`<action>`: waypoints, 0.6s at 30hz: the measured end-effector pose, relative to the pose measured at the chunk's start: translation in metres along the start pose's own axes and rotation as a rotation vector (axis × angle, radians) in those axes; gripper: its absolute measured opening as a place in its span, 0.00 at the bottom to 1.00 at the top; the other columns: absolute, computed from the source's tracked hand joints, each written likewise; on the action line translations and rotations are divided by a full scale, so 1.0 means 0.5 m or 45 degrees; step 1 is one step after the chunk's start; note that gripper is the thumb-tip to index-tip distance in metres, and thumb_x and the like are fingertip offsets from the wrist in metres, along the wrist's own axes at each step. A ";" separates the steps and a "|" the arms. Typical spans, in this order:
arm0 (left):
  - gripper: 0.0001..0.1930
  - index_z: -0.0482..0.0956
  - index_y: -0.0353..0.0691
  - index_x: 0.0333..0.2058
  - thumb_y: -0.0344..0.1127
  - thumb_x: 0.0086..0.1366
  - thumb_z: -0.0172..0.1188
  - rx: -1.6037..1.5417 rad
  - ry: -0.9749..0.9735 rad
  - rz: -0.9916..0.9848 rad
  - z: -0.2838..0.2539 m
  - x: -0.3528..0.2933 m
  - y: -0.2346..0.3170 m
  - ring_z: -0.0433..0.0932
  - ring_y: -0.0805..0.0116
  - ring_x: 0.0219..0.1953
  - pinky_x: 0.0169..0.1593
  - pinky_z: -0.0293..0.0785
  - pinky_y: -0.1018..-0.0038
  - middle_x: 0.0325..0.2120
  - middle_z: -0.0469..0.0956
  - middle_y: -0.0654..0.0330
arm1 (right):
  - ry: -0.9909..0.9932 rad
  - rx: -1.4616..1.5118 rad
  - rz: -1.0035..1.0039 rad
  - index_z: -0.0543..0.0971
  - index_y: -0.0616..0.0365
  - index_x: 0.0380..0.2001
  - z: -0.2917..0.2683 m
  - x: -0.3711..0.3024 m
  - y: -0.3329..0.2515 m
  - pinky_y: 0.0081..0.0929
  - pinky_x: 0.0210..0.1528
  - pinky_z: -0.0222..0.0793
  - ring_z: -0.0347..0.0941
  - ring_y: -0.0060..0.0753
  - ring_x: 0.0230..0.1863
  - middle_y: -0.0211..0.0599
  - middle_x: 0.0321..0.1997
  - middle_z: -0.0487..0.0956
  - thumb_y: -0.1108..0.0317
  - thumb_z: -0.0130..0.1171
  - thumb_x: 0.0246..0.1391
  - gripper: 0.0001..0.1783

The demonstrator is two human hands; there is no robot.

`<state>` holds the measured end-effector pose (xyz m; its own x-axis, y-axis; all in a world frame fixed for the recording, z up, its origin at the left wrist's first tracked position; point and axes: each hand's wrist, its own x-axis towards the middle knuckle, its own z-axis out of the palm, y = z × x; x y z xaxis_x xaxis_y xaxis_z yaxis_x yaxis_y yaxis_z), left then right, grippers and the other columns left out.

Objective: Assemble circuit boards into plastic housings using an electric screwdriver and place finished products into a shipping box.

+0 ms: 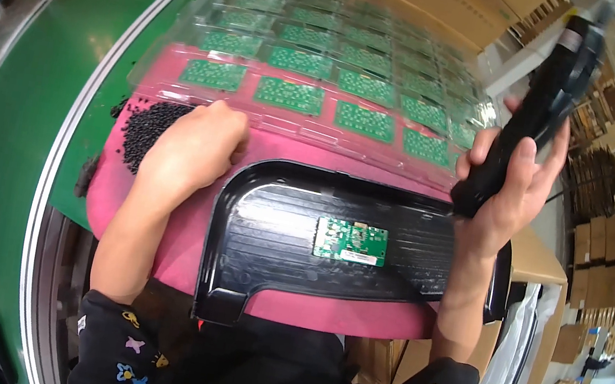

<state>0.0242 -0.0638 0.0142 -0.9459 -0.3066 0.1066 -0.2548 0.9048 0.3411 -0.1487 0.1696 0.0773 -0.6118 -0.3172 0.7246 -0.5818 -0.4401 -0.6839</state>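
Observation:
My left hand [198, 144] is closed, its fingers curled beside a heap of small black screws [141, 135]. Whatever its fingertips may pinch is hidden. Raised on the right, my right hand [516, 173] wraps round a black electric screwdriver [527, 114], whose upper end is blurred. Between my forearms lies a shallow black plastic housing [267, 246] with a ribbed inside and a raised rim. One small green circuit board [352, 242] lies flat in it, near the middle. Neither hand touches this board.
Beyond the housing, clear plastic trays [294, 122] hold rows of green circuit boards [289, 94]. Everything rests on a pink mat [289, 308]. A green surface with a white-edged rail [64, 129] runs along the left. Cardboard boxes [449, 9] stand behind and at right.

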 end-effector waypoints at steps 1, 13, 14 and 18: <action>0.09 0.82 0.29 0.26 0.18 0.42 0.61 0.005 -0.005 0.000 -0.005 -0.005 0.002 0.83 0.53 0.28 0.34 0.78 0.66 0.22 0.80 0.45 | -0.073 0.002 0.176 0.68 0.62 0.58 -0.003 -0.013 -0.006 0.24 0.28 0.73 0.72 0.25 0.33 0.43 0.43 0.75 0.62 0.52 0.66 0.22; 0.05 0.83 0.34 0.33 0.23 0.57 0.67 -1.136 -0.181 0.461 0.027 0.000 0.142 0.82 0.69 0.34 0.36 0.77 0.75 0.30 0.83 0.59 | 0.150 0.950 0.460 0.67 0.48 0.52 -0.030 -0.090 -0.055 0.24 0.26 0.58 0.56 0.17 0.15 0.19 0.18 0.62 0.48 0.47 0.66 0.19; 0.05 0.83 0.34 0.33 0.23 0.56 0.67 -1.187 -0.242 0.386 0.028 -0.001 0.149 0.81 0.72 0.33 0.36 0.77 0.76 0.30 0.83 0.60 | 0.099 0.944 0.401 0.67 0.47 0.52 -0.035 -0.095 -0.058 0.24 0.26 0.58 0.57 0.17 0.15 0.19 0.19 0.63 0.47 0.47 0.66 0.20; 0.07 0.83 0.34 0.32 0.23 0.55 0.70 -1.291 -0.325 0.293 0.037 -0.002 0.161 0.81 0.76 0.33 0.34 0.78 0.80 0.30 0.83 0.62 | -0.045 0.934 0.228 0.65 0.50 0.46 -0.026 -0.102 -0.077 0.20 0.27 0.61 0.61 0.15 0.16 0.19 0.19 0.66 0.53 0.54 0.64 0.17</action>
<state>0.0010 0.0149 0.0240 -0.9939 0.0175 0.1085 0.1096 0.2294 0.9671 -0.1019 0.2137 0.0656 -0.6388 -0.4580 0.6182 0.0387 -0.8216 -0.5687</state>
